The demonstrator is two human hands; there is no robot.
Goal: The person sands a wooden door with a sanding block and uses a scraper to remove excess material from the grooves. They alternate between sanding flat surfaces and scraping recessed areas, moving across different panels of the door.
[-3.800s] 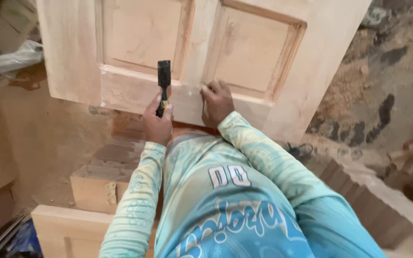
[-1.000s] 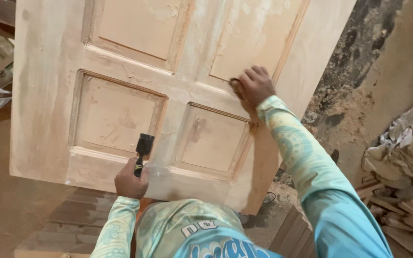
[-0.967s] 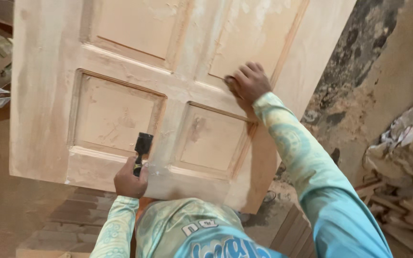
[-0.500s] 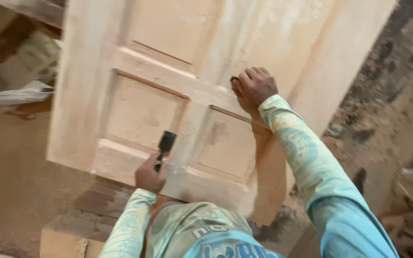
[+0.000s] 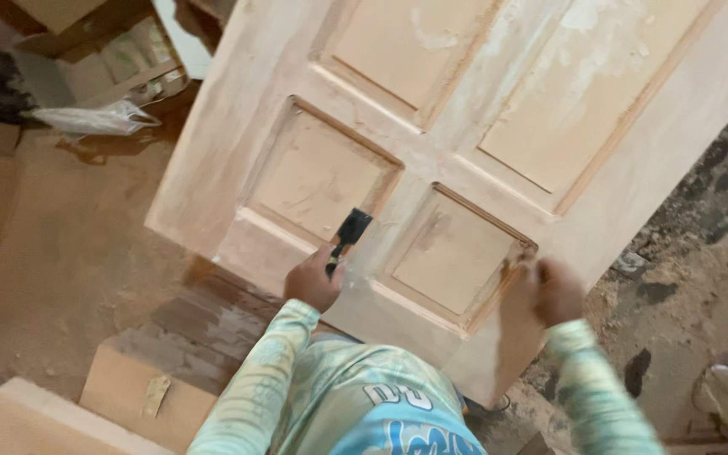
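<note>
Your left hand (image 5: 312, 282) is closed around a black putty knife (image 5: 345, 236), its blade lying on the rail between the lower panels of the pale panelled door (image 5: 238, 168). Your right hand (image 5: 556, 291) sits at the lower right panel's corner; it's blurred, so its grip can't be told. The door overhangs its support, so leaning on that edge could tip it. There's open floor to the right and boxes (image 5: 141, 392) to the left.

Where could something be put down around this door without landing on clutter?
The sawdust floor left of the door shows bare, bordered by a plastic bag above and wooden blocks below. The near door panels also lie bare between the left hand and right hand.
</note>
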